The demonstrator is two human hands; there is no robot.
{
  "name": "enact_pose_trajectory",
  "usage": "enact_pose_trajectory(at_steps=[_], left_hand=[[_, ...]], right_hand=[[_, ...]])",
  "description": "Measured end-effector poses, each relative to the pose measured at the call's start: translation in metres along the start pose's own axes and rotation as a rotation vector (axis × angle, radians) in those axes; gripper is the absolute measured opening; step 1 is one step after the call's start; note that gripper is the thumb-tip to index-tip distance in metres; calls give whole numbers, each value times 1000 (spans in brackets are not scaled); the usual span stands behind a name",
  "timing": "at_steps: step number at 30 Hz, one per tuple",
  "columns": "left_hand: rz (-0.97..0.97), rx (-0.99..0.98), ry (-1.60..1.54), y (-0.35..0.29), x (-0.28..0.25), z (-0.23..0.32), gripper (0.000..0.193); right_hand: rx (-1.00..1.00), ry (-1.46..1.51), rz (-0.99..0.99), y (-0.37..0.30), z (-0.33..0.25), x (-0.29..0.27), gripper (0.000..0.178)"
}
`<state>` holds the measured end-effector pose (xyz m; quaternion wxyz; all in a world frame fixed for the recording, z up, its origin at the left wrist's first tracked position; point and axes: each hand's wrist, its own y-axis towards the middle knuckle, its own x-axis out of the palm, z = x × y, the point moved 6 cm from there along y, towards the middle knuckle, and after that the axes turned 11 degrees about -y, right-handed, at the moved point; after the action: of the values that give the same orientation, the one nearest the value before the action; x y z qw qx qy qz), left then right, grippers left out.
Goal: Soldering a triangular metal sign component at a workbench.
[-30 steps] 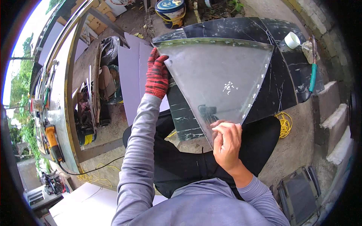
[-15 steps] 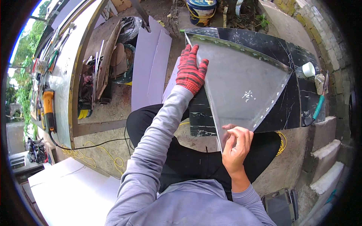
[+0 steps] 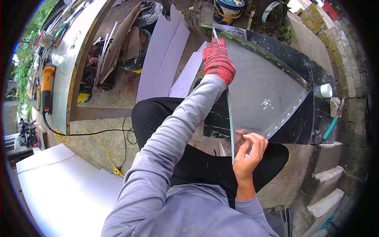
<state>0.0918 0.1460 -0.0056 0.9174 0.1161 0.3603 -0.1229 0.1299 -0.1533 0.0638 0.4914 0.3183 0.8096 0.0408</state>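
A grey triangular metal panel (image 3: pixel 260 87) with raised, folded edges lies tilted over a black marbled slab (image 3: pixel 300 126) in front of me. My left hand (image 3: pixel 218 61), in a red and black striped glove, rests along the panel's left edge with its fingers stretched out; its thumb is hidden. At the panel's near corner is my bare right hand (image 3: pixel 249 153). Its fingers are curled in a pinch close to the edge, and what they hold, if anything, is hidden. White specks mark the panel's face.
On the right are a white cup (image 3: pixel 326 90) and a green-handled tool (image 3: pixel 331 127) with a cord. A paint bucket (image 3: pixel 228 11) stands beyond the slab. At left, a metal table (image 3: pixel 75 51) carries a yellow angle grinder (image 3: pixel 47 85). White sheets (image 3: pixel 65 185) and yellow cord (image 3: pixel 112 155) lie on the ground.
The whole view has shifted. My left thumb, spread over the panel before, is now out of sight, and the fingers lie along the edge. My right hand keeps its curled pose near the corner.
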Motion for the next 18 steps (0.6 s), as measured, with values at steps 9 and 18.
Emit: enact_pose_trajectory(at_steps=[9,18], left_hand=[[33,-20,67,1,-5,5,71],[-9,-50,80,4,-4,7,73]], right_hand=[[-3,-9,7,1,-1,0,18],[13,-12,10,0,-3,-1,13]])
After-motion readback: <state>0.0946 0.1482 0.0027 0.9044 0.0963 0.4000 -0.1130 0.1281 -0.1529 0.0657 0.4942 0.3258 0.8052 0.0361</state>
